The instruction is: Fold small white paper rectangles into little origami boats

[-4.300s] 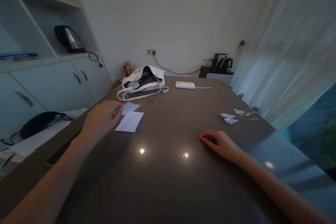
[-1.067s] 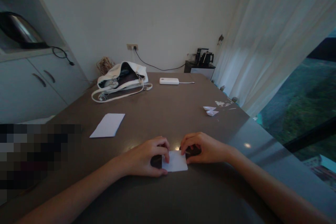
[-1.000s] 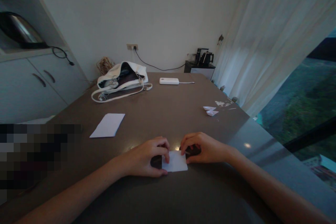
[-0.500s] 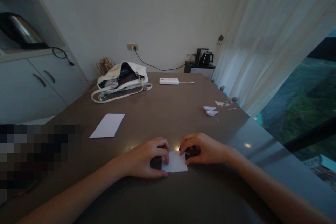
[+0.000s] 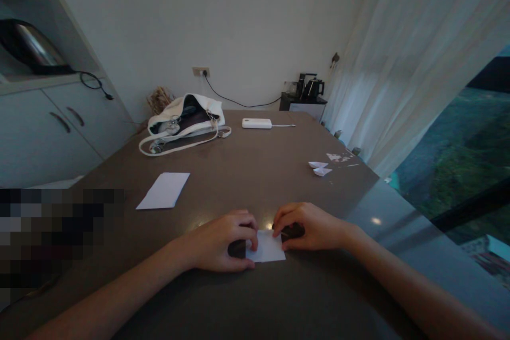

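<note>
A small white sheet of paper (image 5: 269, 247) lies on the dark brown table (image 5: 255, 180) close to me. My left hand (image 5: 221, 240) curls over its left edge, thumb and fingertips pinching it. My right hand (image 5: 308, 226) curls over its top right corner, fingertips pressed on the paper. Both hands are closed on the sheet. A second white sheet (image 5: 163, 190) lies flat further away to the left, untouched.
A white handbag (image 5: 184, 119) and a white power bank (image 5: 256, 123) with a cable sit at the table's far side. Small folded paper shapes (image 5: 320, 168) and scraps lie at the right edge. Cabinets with a kettle (image 5: 27, 50) stand left; a curtain hangs right.
Since 4.3 s ago my left hand brought one sheet from the pile to the near middle and both hands closed on it. Over the last second the hands barely shift.
</note>
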Action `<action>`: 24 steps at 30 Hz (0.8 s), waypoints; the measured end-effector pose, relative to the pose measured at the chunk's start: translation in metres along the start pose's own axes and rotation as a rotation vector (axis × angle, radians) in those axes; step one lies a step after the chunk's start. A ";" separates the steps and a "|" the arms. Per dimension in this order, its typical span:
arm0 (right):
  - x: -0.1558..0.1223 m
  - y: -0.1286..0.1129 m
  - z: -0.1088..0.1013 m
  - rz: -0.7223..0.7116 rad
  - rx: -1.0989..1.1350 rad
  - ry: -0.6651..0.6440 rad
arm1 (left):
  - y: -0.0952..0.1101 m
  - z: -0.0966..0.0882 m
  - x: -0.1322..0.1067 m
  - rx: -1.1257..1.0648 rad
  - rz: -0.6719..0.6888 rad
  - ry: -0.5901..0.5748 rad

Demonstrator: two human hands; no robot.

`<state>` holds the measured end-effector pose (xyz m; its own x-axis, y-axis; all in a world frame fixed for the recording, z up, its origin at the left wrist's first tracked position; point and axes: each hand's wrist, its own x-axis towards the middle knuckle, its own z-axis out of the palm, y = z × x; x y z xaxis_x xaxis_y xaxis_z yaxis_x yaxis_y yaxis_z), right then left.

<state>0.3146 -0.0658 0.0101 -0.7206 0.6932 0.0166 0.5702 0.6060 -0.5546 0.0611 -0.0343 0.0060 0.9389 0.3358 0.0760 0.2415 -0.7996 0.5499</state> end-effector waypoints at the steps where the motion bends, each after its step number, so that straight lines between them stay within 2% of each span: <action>1: 0.000 -0.001 0.000 0.000 -0.012 -0.004 | 0.001 -0.001 0.000 0.011 0.005 0.001; 5: 0.000 -0.004 -0.002 0.001 -0.064 -0.015 | 0.004 -0.001 0.002 0.062 0.012 0.016; 13: 0.001 -0.014 -0.001 -0.001 -0.145 0.029 | -0.003 0.012 0.006 0.064 -0.084 0.117; 24: 0.006 -0.016 0.011 0.004 -0.242 0.067 | -0.004 0.015 0.006 0.090 -0.087 0.095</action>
<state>0.2969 -0.0753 0.0103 -0.6947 0.7154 0.0746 0.6570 0.6733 -0.3392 0.0697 -0.0366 -0.0079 0.8868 0.4482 0.1123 0.3461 -0.8054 0.4812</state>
